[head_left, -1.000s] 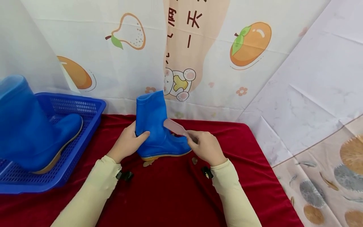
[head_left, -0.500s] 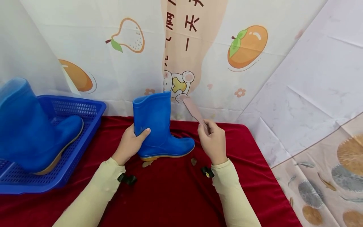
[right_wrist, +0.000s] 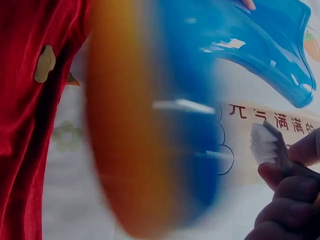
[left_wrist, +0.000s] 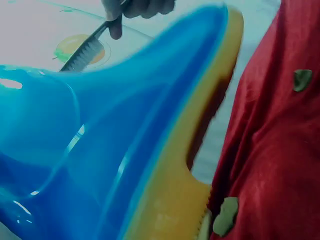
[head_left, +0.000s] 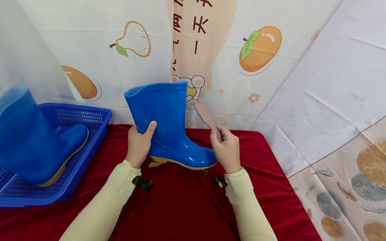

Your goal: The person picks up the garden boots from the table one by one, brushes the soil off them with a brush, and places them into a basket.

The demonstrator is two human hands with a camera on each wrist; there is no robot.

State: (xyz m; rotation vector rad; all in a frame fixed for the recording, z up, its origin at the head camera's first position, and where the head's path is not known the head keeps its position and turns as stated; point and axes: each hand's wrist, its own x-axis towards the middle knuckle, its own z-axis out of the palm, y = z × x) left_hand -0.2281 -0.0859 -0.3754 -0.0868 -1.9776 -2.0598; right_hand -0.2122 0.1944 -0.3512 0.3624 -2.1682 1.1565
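Observation:
A blue rain boot (head_left: 164, 113) with a yellow sole (left_wrist: 165, 210) is held upright in front of me, its toe pointing right and dipping slightly. My left hand (head_left: 139, 142) grips the back of its shaft, thumb on the near side. To the right of the boot, my right hand (head_left: 227, 149) holds a pinkish brush (head_left: 205, 113) by its handle, head up. White bristles (right_wrist: 262, 145) show in the right wrist view, apart from the boot. Small brownish flat lumps (left_wrist: 226, 216) lie on the red cloth below the boot. The left fingers behind the shaft are hidden.
A blue plastic basket (head_left: 104, 115) stands at the left with a second blue boot (head_left: 33, 140) in it. Red cloth (head_left: 181, 207) covers the table. Behind the table hangs a white printed curtain (head_left: 217, 67).
My left hand has raised the boot and brought it closer, so it looks larger. The brush has come away from the boot's front, moving right and turning upright.

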